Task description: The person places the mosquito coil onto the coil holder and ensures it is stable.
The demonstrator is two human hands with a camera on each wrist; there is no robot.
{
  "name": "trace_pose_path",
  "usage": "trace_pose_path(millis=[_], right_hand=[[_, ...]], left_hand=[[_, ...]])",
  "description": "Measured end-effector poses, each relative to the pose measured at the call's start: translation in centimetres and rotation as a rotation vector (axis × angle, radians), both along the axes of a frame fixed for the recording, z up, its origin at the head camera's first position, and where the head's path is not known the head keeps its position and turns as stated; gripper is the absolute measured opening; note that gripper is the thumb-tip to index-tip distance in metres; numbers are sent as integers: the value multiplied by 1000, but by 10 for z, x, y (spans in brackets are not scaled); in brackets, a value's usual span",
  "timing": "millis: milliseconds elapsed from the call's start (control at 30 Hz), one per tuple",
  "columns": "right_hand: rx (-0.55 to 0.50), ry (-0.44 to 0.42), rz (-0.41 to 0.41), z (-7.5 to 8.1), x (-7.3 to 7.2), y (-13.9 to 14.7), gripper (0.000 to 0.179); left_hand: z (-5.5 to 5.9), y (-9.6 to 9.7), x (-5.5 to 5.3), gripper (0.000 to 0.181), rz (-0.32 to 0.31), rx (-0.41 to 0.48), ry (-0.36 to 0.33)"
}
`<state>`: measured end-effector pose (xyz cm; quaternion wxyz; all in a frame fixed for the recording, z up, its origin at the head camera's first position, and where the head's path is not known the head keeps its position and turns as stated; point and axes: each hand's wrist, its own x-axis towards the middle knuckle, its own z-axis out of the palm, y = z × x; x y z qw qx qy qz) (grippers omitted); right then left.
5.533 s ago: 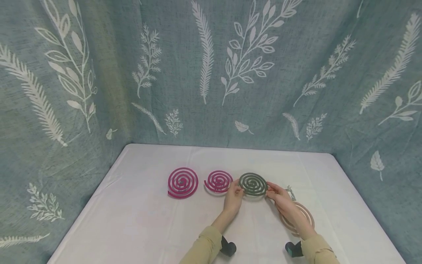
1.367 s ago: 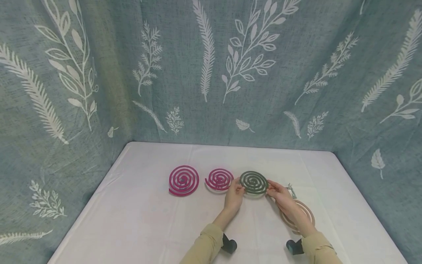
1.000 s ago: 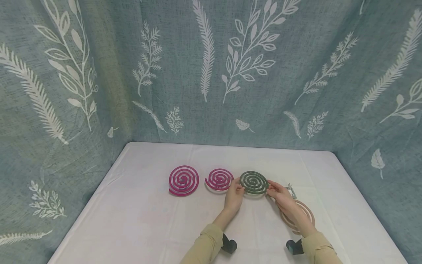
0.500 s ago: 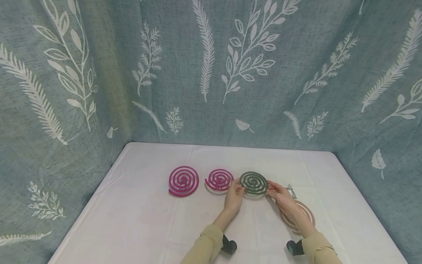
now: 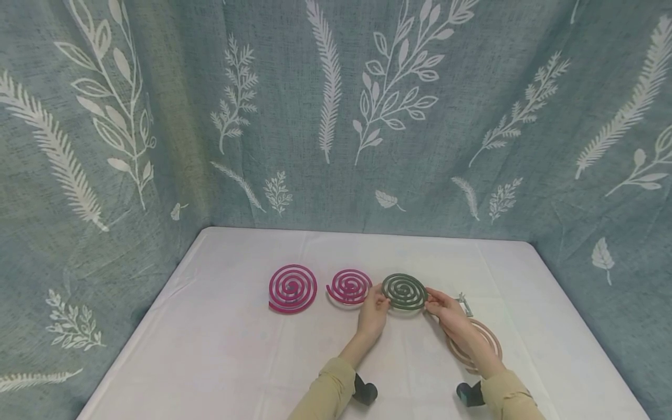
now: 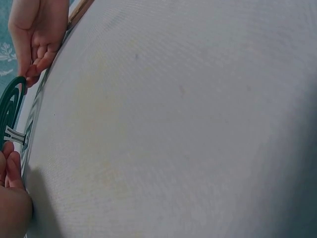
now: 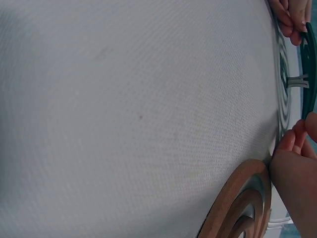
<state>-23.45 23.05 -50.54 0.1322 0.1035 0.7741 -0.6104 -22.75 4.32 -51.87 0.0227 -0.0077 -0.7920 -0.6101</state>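
A blue-green fabric (image 5: 294,87) with white leaf prints hangs beyond the hands and down both sides. A white-covered counter (image 5: 210,350) spreads beneath them. Khaki sleeves (image 5: 326,389) stop short of the wrists. The left hand (image 5: 371,312) and right hand (image 5: 454,318) face each other, fingers and thumbs drawn in to a pinch on opposite sides of one rim.

A brown coil (image 7: 230,191) lies below the right hand and wrist, partly hidden by them. Well out to the left of the left hand is the outer magenta coil (image 5: 290,287). The inner magenta coil (image 5: 349,286) is just beside the left hand's fingers; whether they touch it, I cannot tell. The green coil (image 5: 403,290), whose rim both hands pinch, is between them, raised off the counter.

A black fitting (image 5: 367,392) shows by each wrist. A slim metal stand (image 7: 297,82) bridges the gap beneath the green coil, and another metal piece (image 5: 466,309) is just to the right of the right hand.
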Motion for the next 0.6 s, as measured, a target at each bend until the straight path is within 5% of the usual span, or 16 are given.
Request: trace_pose_path(millis=[600], right_hand=[[7, 7, 6, -2, 0, 2, 55]], left_hand=[[1, 0, 1, 40, -5, -3, -11]])
